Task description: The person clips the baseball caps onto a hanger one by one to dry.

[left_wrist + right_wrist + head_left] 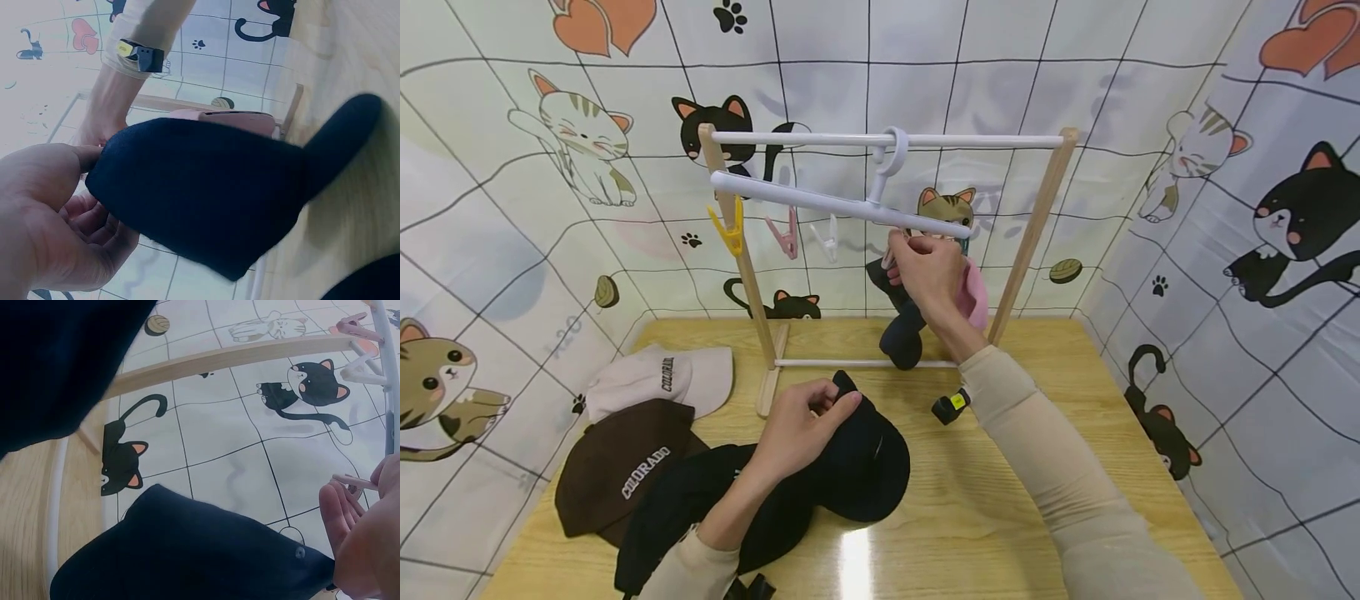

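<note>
The person's left hand (797,429) pinches the crown of a black fabric baseball cap (868,458) between thumb and fingers, holding it over the pale wood-grain worktop (1015,467) in front of a wooden-legged rack (1030,229). Apart from it and higher up, the right hand (932,271) pinches a pale pink plastic clip (356,482) just below the white bar-shaped hanger (805,200), with a dark navy cap (901,337) and a pink cap (976,296) hanging beside that hand.
</note>
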The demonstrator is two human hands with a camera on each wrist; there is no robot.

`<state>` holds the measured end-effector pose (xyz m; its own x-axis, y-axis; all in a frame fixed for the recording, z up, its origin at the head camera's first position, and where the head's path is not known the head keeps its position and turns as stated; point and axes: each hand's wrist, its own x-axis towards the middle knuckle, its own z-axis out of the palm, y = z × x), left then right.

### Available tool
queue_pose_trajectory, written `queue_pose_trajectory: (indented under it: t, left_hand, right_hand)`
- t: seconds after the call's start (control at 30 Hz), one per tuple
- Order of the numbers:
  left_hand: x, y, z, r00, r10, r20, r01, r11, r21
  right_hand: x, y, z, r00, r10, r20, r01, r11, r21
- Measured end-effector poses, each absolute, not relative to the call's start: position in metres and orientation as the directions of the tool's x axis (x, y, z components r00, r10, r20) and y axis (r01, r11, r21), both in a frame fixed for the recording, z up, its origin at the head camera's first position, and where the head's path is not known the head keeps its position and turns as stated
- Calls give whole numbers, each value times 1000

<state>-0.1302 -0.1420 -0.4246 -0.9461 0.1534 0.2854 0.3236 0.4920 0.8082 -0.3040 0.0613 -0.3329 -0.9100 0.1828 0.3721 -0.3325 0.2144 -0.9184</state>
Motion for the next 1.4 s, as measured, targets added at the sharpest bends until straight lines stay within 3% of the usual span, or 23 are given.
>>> queue_pose_trajectory:
  t: [0.63,1.07,1.4]
  left_hand:
    - [-153,-130,-390,-928,104,358,359,509,782]
    - [-172,-132,-384,-899,82,430,399,555,730]
    - [-183,-127,-376,-896,55,440,392,559,730]
  right_hand:
    - [-295,72,-330,-920,140,367,-326,249,-912]
    - [-292,73,-327,-882,146,448,-369,379,-849]
    - [-288,76,-327,-864,121,488,-407,401,-821]
